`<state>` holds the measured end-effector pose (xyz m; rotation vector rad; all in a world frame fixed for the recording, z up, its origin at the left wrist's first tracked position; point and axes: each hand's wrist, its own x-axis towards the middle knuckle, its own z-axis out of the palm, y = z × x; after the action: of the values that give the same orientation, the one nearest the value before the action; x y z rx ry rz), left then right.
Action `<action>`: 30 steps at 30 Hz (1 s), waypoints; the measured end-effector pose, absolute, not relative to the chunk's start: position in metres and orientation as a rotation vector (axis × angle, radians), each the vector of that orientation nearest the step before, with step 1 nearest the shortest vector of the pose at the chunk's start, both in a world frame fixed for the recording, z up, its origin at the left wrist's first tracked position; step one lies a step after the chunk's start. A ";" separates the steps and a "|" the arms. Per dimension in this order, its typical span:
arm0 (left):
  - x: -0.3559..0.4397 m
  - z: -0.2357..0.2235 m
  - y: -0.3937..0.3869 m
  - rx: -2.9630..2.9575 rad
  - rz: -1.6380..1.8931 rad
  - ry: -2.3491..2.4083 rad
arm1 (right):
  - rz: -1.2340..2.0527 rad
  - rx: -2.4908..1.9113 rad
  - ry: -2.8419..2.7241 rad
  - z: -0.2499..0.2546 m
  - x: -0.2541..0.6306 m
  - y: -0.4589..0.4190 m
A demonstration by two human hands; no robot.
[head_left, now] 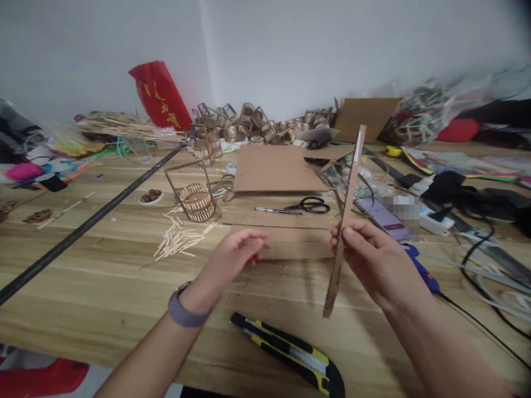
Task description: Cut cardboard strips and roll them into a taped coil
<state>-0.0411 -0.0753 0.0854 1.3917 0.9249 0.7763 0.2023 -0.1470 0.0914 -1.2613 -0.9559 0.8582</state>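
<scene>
My right hand [373, 260] pinches a narrow cardboard strip [348, 193] between thumb and fingers and holds it nearly upright above the table. My left hand [240, 251], with a purple band at the wrist, hovers near the middle with loosely bent fingers and nothing in it. On the table below lies a black and yellow utility knife [290, 351]. Beyond the hands are a pen [277, 210], black-handled scissors [314, 205] and a flat cardboard sheet [277, 168]. A small stick basket with a tall handle [196, 202] stands left of them, beside scattered short wooden sticks [178, 243].
A long black bar [91, 218] crosses the table's left side. A small bowl of brown balls [151, 197] sits beside it. Several small baskets [249, 124] are heaped by the wall. At right lie a phone [381, 215], a blue corded tool [421, 268] and tangled cables.
</scene>
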 end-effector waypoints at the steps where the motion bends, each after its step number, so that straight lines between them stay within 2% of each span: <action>1: -0.034 0.083 -0.084 1.370 0.679 0.859 | 0.963 -1.194 -0.866 0.092 0.200 -0.144; 5: -0.011 0.070 -0.108 1.317 0.402 0.704 | 1.202 -1.035 -0.640 0.083 0.190 -0.133; 10: -0.006 0.061 -0.110 1.216 0.244 0.560 | 1.206 -0.985 -0.584 0.069 0.187 -0.126; 14: -0.010 0.059 -0.103 0.971 0.254 0.557 | 1.144 -1.120 -0.705 0.064 0.185 -0.129; 20: -0.015 0.052 -0.093 0.801 0.498 0.600 | 0.591 -1.464 -1.267 0.047 0.175 -0.144; 28: -0.016 0.051 -0.088 0.984 0.731 0.796 | 0.620 -1.519 -2.162 0.052 0.155 -0.177; 30: -0.016 0.050 -0.087 1.006 0.742 0.817 | 0.438 -1.424 -2.464 0.042 0.146 -0.191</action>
<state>-0.0162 -0.0872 0.0500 1.0064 0.8166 0.7421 0.1457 -0.1909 0.0416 -1.4237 -2.4642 0.4378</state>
